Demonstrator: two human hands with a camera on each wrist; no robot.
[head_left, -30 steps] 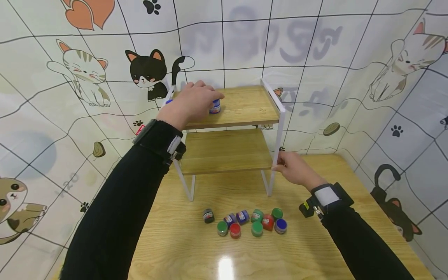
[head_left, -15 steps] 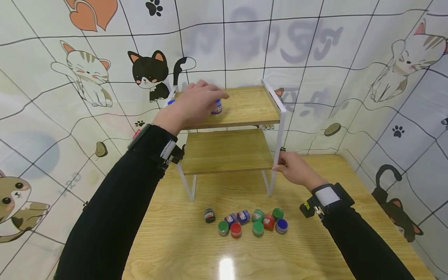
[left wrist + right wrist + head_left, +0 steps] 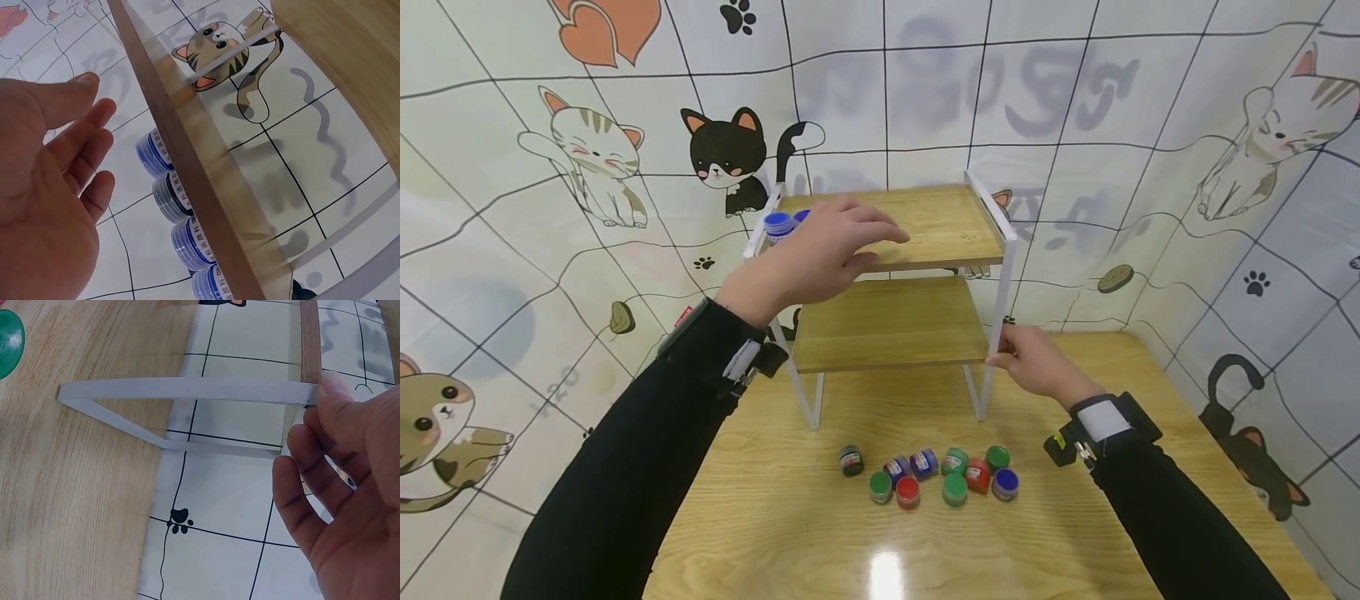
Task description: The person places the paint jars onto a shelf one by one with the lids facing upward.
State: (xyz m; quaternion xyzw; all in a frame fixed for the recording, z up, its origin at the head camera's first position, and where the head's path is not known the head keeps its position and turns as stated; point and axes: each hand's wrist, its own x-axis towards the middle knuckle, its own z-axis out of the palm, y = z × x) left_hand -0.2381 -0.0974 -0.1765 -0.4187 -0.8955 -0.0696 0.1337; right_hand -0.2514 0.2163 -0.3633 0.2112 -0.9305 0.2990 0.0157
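A two-tier shelf with wooden boards (image 3: 932, 221) and a white metal frame stands on the table. My left hand (image 3: 827, 250) hovers in front of the top board, fingers loosely bent and holding nothing. Small paint jars with blue lids (image 3: 778, 223) stand at the top board's left end, partly behind this hand. The left wrist view shows several jars in a row along the board's edge, including a dark jar (image 3: 170, 195) between blue jars (image 3: 190, 242). My right hand (image 3: 1033, 360) grips the shelf's right front leg (image 3: 187, 389) near the lower board (image 3: 887, 325), thumb in front.
On the table (image 3: 775, 517) before the shelf lie several more paint jars: a dark jar (image 3: 851, 460), a red-lidded jar (image 3: 907, 492), a green-lidded jar (image 3: 955, 490) and a blue-lidded jar (image 3: 1005, 484). A cat-patterned wall covering (image 3: 925, 100) rises close behind.
My left hand has let go of a blue paint jar on the top board and drawn back toward me, revealing blue lids at the left end. The right hand keeps its place.
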